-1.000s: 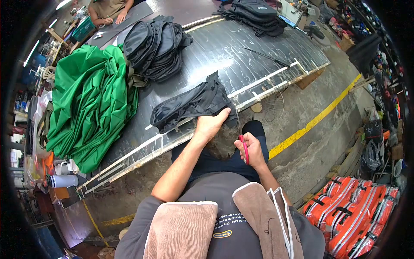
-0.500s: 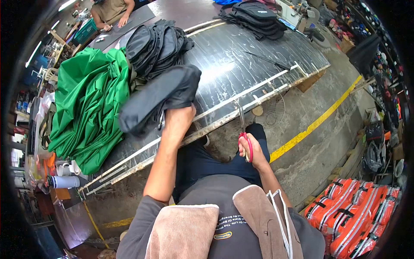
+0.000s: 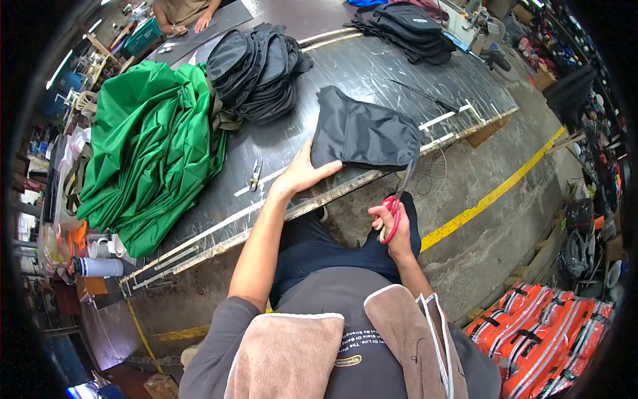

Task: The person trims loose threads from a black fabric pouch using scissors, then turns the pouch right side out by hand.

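A black fabric piece point(image 3: 365, 131) lies near the front edge of the dark table. My left hand point(image 3: 304, 174) rests at its left lower corner, fingers spread, thumb along the fabric's near edge. Red-handled scissors point(image 3: 391, 218) are in my right hand point(image 3: 397, 233), below the table edge, with their blades pointing up at the fabric's right lower corner. Left of my left hand, a small metal snipping tool point(image 3: 256, 174) lies on the table point(image 3: 325, 73).
Green fabric point(image 3: 153, 153) is heaped at the left, beside stacked black pieces point(image 3: 256, 73). Black bags point(image 3: 405, 30) sit at the far edge. A person point(image 3: 183, 16) works at the far left. Orange bags point(image 3: 538, 339) lie on the floor at the right.
The black fabric has swung from the left to the right and now lies flat, turned over. My left hand has opened on it. The snipping tool has come into view; the scissors are beside the fabric.
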`<act>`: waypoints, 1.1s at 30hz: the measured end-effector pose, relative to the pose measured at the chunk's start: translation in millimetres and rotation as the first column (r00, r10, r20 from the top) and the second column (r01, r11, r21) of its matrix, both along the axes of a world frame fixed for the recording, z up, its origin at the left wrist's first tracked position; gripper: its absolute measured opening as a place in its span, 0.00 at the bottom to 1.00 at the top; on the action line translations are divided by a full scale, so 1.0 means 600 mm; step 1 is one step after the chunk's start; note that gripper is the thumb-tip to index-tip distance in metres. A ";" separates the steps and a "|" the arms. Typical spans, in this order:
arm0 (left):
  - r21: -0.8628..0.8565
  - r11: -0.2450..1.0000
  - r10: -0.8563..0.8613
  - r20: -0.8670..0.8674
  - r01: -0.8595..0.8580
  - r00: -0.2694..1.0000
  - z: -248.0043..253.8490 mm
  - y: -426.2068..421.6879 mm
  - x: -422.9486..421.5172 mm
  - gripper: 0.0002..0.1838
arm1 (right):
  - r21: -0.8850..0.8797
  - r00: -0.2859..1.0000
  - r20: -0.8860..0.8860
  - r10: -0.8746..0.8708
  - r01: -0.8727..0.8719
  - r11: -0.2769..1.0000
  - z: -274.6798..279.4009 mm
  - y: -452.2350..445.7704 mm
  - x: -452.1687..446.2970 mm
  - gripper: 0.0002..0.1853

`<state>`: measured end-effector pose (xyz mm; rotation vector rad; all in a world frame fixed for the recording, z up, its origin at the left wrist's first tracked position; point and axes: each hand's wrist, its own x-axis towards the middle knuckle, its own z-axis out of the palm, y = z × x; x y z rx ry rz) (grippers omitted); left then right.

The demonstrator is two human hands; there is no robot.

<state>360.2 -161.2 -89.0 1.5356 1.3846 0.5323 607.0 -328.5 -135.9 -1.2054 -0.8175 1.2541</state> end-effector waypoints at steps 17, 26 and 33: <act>-0.643 0.694 0.263 0.643 0.322 0.719 -0.077 -0.071 0.113 0.09 | 0.170 0.970 -0.031 -0.240 0.241 0.955 0.001 0.136 0.057 0.15; -0.530 0.681 0.535 0.831 0.504 0.152 -0.058 -0.143 0.198 0.16 | 0.201 0.950 -0.257 0.176 -0.126 0.971 0.039 0.232 0.049 0.16; -0.635 0.769 0.610 0.763 0.077 0.214 -0.085 -0.082 0.211 0.12 | 0.082 0.995 0.017 -0.101 0.099 0.992 -0.013 0.143 0.055 0.09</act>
